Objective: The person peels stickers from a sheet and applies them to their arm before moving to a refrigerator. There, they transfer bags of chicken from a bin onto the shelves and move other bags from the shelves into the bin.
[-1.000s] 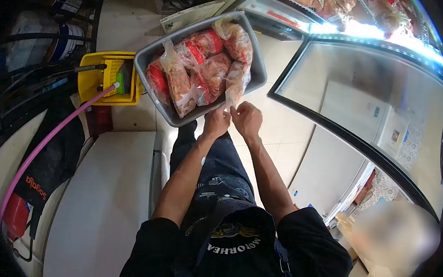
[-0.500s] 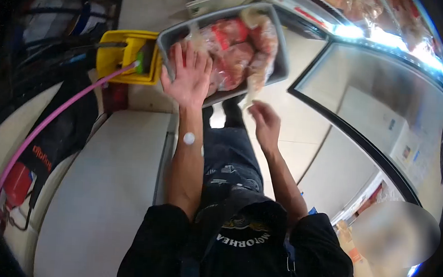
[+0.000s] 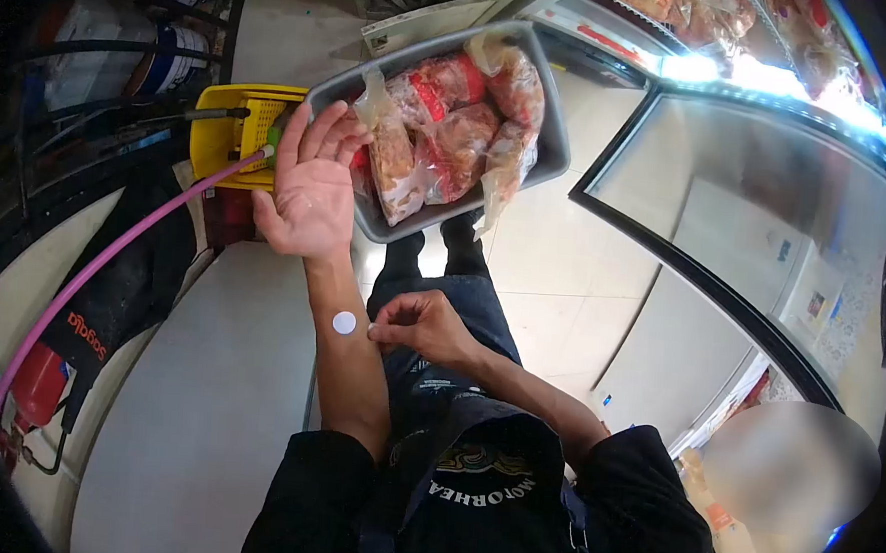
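Observation:
My left hand (image 3: 315, 200) is palm up with its fingers apart, holding nothing, in front of the left edge of a grey bin (image 3: 558, 147). Clear bags of reddish meat (image 3: 462, 147) lie inside the bin. A round white patch (image 3: 343, 322) sits on my left forearm. My right hand (image 3: 428, 326) is beside that forearm, thumb and index finger pinched at its inner edge. A tiny white spot shows at the fingertips, too small to make out.
A yellow basket (image 3: 210, 134) stands left of the bin, with a pink hose (image 3: 135, 230) running from it. A white surface (image 3: 196, 404) lies at lower left. On the right is a glass door (image 3: 748, 192) with a black frame, below lit shelves of bagged goods (image 3: 737, 22).
My left hand has moved left and down, off the bagged meat. My right hand has come from the bin's lower edge down and left to my left forearm.

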The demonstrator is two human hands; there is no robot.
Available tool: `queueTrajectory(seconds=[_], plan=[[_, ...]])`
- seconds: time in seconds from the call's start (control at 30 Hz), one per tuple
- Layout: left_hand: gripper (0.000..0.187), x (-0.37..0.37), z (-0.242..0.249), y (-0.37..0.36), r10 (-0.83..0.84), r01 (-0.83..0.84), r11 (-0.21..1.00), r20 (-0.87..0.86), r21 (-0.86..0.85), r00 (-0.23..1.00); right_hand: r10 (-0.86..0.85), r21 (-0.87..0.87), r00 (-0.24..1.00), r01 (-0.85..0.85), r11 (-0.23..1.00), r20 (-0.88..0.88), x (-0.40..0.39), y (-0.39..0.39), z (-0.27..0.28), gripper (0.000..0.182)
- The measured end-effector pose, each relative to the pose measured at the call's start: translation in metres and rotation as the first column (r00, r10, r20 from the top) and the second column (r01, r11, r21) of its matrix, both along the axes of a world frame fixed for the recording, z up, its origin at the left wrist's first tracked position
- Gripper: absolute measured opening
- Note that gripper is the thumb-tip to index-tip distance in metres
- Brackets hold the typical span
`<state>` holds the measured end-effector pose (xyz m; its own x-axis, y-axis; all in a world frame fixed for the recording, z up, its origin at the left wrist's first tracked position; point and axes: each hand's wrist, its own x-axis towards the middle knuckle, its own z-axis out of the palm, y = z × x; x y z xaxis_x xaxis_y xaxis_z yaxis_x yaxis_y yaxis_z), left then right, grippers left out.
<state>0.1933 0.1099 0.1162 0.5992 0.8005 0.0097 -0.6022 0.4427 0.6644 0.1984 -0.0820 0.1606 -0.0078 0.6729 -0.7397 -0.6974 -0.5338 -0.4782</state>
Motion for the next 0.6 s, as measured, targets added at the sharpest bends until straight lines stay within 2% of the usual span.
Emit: queueTrajectory(seconds=[0.07, 0.17, 0.2, 0.23, 0.3, 0.37, 0.4, 0.43, 0.5, 0.53, 0.57, 0.6], plan=[[0.083, 0.001, -0.004, 0.000, -0.063, 0.063, 0.997, 0.001, 0.034, 0.998, -0.015, 0.030, 0.995, 0.018, 0.999, -0.096, 0.003, -0.005, -0.005, 0.009], [0.079, 0.007, -0.009, -0.002, -0.123, 0.128, 0.991, -0.120, 0.029, 0.985, 0.001, 0.117, 0.997, 0.007, 0.993, -0.072, 0.013, -0.014, -0.009, 0.007], [0.076, 0.010, -0.016, -0.001, -0.152, 0.166, 0.983, -0.155, 0.084, 0.976, -0.001, 0.127, 0.998, 0.009, 0.992, -0.068, 0.021, -0.016, -0.005, 0.006], [0.071, 0.008, -0.024, 0.000, -0.201, 0.220, 0.975, -0.285, 0.037, 0.937, -0.001, 0.139, 0.998, 0.009, 0.990, -0.063, 0.033, -0.018, 0.003, 0.006], [0.062, 0.000, -0.051, 0.007, -0.278, 0.268, 0.957, -0.628, -0.112, 0.727, -0.029, 0.123, 0.999, 0.030, 0.992, -0.016, 0.051, -0.030, 0.009, 0.005], [0.056, -0.008, -0.066, 0.025, -0.091, -0.077, 0.978, -0.724, -0.196, 0.684, -0.095, 0.090, 0.991, 0.087, 0.992, 0.095, 0.067, -0.045, 0.002, 0.006], [0.052, -0.005, -0.071, 0.036, -0.005, -0.253, 0.943, -0.765, -0.218, 0.644, -0.129, 0.073, 0.982, 0.120, 0.990, 0.136, 0.074, -0.052, -0.007, 0.006], [0.041, 0.008, -0.063, 0.053, 0.076, -0.334, 0.923, -0.764, -0.188, 0.640, -0.158, 0.047, 0.973, 0.152, 0.987, 0.169, 0.077, -0.063, -0.017, 0.006], [0.048, 0.043, -0.059, 0.080, 0.053, -0.066, 0.997, -0.889, 0.026, 0.454, -0.160, -0.040, 0.963, 0.172, 0.984, 0.215, 0.082, -0.081, -0.035, 0.006], [0.051, 0.061, -0.083, 0.094, 0.090, 0.242, 0.957, -0.957, 0.160, 0.275, -0.138, -0.094, 0.964, 0.163, 0.982, 0.227, 0.085, -0.088, -0.042, 0.006], [0.054, 0.073, -0.105, 0.104, 0.183, 0.553, 0.806, -0.977, 0.214, 0.111, -0.123, -0.142, 0.963, 0.159, 0.977, 0.239, 0.086, -0.092, -0.048, 0.006], [0.055, 0.083, -0.109, 0.099, 0.211, 0.685, 0.719, -0.976, 0.114, -0.060, -0.136, -0.128, 0.961, 0.171, 0.977, 0.242, 0.088, -0.091, -0.052, 0.004]])
